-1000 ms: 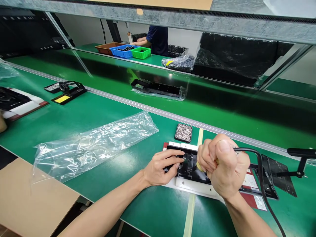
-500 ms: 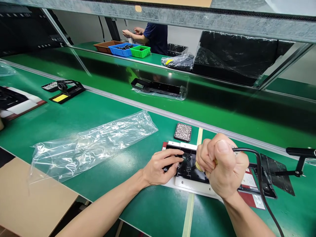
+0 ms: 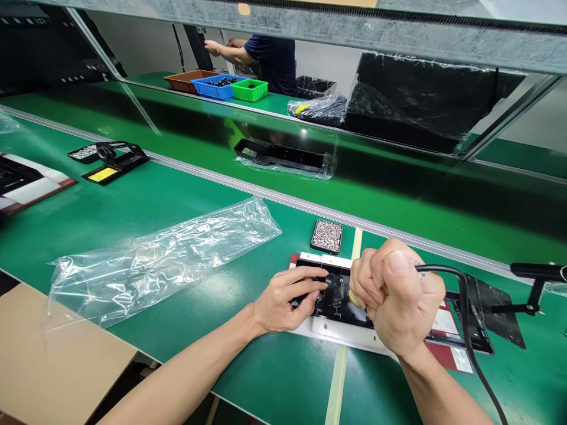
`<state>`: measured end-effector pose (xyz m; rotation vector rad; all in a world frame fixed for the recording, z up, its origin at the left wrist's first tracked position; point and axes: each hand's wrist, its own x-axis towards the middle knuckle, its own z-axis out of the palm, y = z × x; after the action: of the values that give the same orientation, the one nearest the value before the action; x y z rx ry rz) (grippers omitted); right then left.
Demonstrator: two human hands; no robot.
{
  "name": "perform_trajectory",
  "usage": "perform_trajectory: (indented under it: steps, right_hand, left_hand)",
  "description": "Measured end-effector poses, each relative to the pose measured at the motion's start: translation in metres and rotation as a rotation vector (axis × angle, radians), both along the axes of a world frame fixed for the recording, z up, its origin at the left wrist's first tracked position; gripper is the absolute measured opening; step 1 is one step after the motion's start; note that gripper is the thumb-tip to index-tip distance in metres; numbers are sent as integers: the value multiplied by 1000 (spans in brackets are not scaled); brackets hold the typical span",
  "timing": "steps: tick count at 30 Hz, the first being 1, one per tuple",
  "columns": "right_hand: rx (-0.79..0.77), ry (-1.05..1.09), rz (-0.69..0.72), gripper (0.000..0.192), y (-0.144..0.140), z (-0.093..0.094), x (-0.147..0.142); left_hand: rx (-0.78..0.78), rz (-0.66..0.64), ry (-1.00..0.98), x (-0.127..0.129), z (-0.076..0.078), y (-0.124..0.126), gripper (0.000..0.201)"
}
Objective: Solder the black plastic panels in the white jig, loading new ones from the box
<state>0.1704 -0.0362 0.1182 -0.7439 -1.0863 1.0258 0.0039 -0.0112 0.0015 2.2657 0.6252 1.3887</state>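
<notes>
My right hand is closed in a fist around a corded tool, its black cable trailing off to the right and down. The tool's tip is hidden behind the fist, over a black plastic part that lies on a white and red fixture plate. My left hand rests on the left end of that black part, fingertips pressing it down. A small black tray of tiny screws lies just beyond the fixture.
An empty clear plastic bag lies to the left on the green bench. A black stand is at the far right. On the conveyor lies a bagged black part. A co-worker stands beyond by coloured bins. Cardboard is at lower left.
My hands stay in the same position on the part. The view has shifted slightly. The co-worker in the background has raised both arms to the left.
</notes>
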Motion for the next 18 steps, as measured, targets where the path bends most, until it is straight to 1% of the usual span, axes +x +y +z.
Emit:
perform_trajectory:
  steps: [18]
  right_hand:
    - [-13,19,9,43,1,2,0]
  left_hand:
    - [-10,-9,-2,0,1,1,29]
